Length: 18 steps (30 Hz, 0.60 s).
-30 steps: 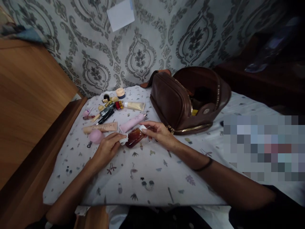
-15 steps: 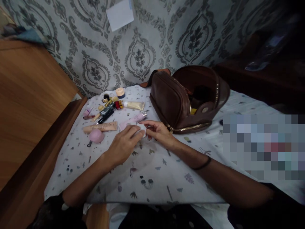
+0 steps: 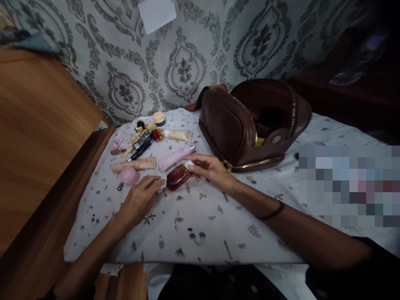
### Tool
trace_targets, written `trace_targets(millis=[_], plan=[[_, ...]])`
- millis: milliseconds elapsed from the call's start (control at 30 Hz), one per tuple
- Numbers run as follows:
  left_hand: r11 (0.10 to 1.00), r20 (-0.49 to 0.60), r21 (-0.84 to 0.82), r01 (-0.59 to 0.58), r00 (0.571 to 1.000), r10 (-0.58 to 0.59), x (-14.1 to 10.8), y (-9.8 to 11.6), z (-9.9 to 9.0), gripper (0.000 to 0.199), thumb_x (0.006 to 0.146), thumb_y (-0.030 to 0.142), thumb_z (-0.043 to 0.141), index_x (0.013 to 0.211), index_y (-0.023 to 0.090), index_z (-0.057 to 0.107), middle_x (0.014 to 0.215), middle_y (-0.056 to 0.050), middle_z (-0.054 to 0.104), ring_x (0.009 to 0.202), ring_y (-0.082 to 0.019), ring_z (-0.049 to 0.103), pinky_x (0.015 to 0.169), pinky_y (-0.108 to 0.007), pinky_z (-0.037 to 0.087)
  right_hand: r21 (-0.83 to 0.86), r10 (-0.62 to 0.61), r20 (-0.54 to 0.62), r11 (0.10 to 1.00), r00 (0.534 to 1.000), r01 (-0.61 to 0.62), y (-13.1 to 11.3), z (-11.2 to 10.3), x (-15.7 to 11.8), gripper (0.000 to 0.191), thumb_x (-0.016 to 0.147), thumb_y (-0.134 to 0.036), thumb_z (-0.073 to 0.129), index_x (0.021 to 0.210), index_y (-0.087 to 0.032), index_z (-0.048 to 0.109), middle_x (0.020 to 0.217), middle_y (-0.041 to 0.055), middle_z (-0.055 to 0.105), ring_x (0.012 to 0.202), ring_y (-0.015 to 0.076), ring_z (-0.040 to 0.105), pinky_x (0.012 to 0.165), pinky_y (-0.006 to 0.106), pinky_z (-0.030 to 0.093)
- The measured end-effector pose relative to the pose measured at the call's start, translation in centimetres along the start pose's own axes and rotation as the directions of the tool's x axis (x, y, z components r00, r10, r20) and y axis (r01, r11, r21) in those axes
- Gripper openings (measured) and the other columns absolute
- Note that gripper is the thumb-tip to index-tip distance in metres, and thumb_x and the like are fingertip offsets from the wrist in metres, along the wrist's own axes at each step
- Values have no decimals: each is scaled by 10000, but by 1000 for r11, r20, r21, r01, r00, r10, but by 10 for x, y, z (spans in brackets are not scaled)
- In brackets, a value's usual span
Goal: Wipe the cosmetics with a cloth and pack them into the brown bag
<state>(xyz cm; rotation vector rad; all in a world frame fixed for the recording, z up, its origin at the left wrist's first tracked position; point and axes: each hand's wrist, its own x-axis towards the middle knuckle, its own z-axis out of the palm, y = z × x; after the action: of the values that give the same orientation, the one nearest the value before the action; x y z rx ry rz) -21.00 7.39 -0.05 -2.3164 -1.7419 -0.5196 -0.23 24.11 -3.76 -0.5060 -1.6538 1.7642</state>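
An amber glass bottle (image 3: 178, 177) with a white top lies tilted just above the patterned sheet. My right hand (image 3: 213, 171) grips it by the white top, thumb and fingers closed around that end. Close to the bottle's base is my left hand (image 3: 141, 199), its fingers bent and drawn together. A pale sliver shows under those fingertips, too small to name. Just behind the bottle lies a pink tube (image 3: 176, 157) with a silvery cap. A pink rounded item (image 3: 129, 176) and a peach tube (image 3: 133, 164) lie beyond my left hand.
A brown leather bag (image 3: 225, 125) stands unzipped at the right. Several cosmetics, among them a cream tube (image 3: 178, 135), a jar (image 3: 159, 118) and a red item (image 3: 158, 134), lie at the back left. A wooden panel (image 3: 40, 116) borders the left; patterned fabric hangs behind.
My left hand has drawn away left and toward me, uncovering the amber bottle. My right hand stays at the white top. The view has shifted slightly.
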Motion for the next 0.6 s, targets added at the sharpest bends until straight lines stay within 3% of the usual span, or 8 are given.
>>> trace_targets(millis=[200,333,433,600], plan=[[997,-145,11,-80,986,81,29,29,-7,332,971,64,404,1217,180,595,1166,-111,663,1096,-205,637,927,-371,573,94,-2,98,996,995,-7,-2,2,-3,423,776,-432,763,1117,-188,705,761,10,682,644,116,614,653,270,539],[956,-83,161,-245,962,260,45,47,0,306,974,78,413,1215,118,597,1220,-157,659,1166,-267,614,906,-411,588,126,-66,116,991,991,52,4,0,-2,488,747,-489,785,1108,-178,682,797,9,663,618,105,591,623,259,529],[926,-43,242,-289,950,308,43,46,5,271,972,99,451,1196,102,603,1271,-177,647,1208,-303,597,899,-430,595,110,-76,107,992,991,65,6,-1,-2,455,774,-482,763,1096,-177,663,798,4,644,610,102,578,609,258,515],[947,-61,203,-249,962,267,21,26,2,283,958,75,474,1204,126,604,1311,-167,639,1217,-288,604,918,-396,596,33,-53,83,998,995,50,5,1,-1,384,832,-481,702,1053,-172,651,736,-6,614,608,109,579,555,239,482]])
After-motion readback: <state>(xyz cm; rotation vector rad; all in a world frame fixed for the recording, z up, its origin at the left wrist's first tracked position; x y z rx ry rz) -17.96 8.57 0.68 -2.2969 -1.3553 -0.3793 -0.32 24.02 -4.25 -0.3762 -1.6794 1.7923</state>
